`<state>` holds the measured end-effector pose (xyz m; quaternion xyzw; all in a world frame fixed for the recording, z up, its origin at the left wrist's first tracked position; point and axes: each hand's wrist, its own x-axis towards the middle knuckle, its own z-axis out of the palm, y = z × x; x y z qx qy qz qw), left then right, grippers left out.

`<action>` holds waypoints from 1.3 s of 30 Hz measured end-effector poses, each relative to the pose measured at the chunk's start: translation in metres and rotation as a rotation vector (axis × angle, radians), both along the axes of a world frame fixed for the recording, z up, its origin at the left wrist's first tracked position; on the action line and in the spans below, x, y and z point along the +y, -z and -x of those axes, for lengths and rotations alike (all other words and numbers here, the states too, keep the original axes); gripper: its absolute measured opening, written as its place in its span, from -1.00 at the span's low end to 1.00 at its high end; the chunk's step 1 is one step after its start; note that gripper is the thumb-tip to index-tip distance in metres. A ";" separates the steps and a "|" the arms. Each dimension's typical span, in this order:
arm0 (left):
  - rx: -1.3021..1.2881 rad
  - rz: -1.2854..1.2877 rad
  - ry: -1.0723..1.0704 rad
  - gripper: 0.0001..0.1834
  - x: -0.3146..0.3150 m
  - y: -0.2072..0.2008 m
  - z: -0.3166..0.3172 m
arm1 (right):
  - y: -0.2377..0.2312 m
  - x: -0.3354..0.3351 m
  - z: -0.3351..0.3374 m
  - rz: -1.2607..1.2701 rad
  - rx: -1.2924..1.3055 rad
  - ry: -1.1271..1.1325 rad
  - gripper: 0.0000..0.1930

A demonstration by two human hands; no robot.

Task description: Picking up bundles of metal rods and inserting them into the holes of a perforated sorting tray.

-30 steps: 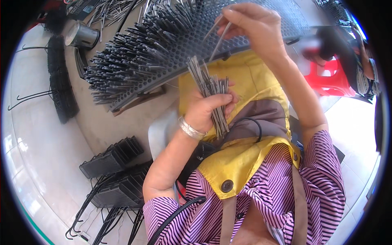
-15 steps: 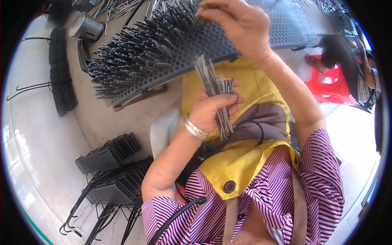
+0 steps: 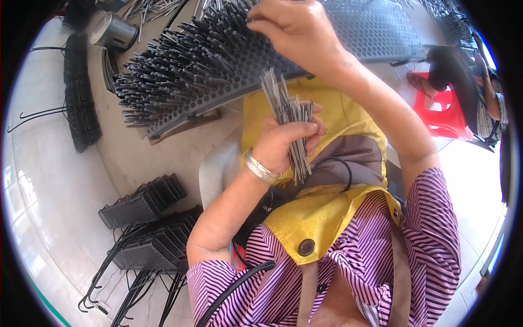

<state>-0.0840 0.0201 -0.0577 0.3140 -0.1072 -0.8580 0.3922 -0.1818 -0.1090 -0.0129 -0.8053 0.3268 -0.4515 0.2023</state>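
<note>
My left hand [image 3: 286,143], with a silver bracelet on its wrist, is wrapped round a bundle of thin grey metal rods [image 3: 283,98]. The bundle stands nearly upright above my lap, its rod ends uneven. My right hand [image 3: 297,26] is raised at the far side, thumb and fingers pinched together. Its fingertips are at the edge of a dense mass of dark rods [image 3: 180,68] standing in a black perforated panel [image 3: 272,61]. What the pinch holds is too small to make out. On the panel's right part the rows of holes show bare.
A metal can [image 3: 114,31] stands at the far left, near loose rods [image 3: 155,13]. Stacked black perforated racks with long hooked wires [image 3: 155,240] lie on the floor at lower left. To the right are a red plastic stool [image 3: 441,111] and another person's arm [image 3: 493,98].
My right hand has moved left and slightly nearer, over the edge of the standing rods. The left hand with its bundle has hardly moved.
</note>
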 end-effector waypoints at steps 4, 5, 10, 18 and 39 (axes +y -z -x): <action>0.004 0.026 0.005 -0.65 0.000 0.001 0.001 | 0.011 0.004 -0.004 -0.028 0.261 -0.003 -0.90; 0.002 0.036 0.010 -0.65 0.000 0.000 0.001 | 0.010 0.004 -0.004 -0.029 0.262 -0.005 -0.90; -0.016 0.032 -0.009 -0.64 0.000 -0.003 0.002 | 0.005 0.001 0.001 -0.027 -0.011 -0.044 -0.92; 0.007 0.055 0.071 -0.63 -0.001 -0.004 0.004 | 0.031 -0.009 0.007 0.099 0.165 0.022 -0.89; -0.077 0.143 0.085 -0.65 -0.002 -0.006 0.000 | 0.003 0.050 0.038 -1.126 -0.135 -0.218 -0.83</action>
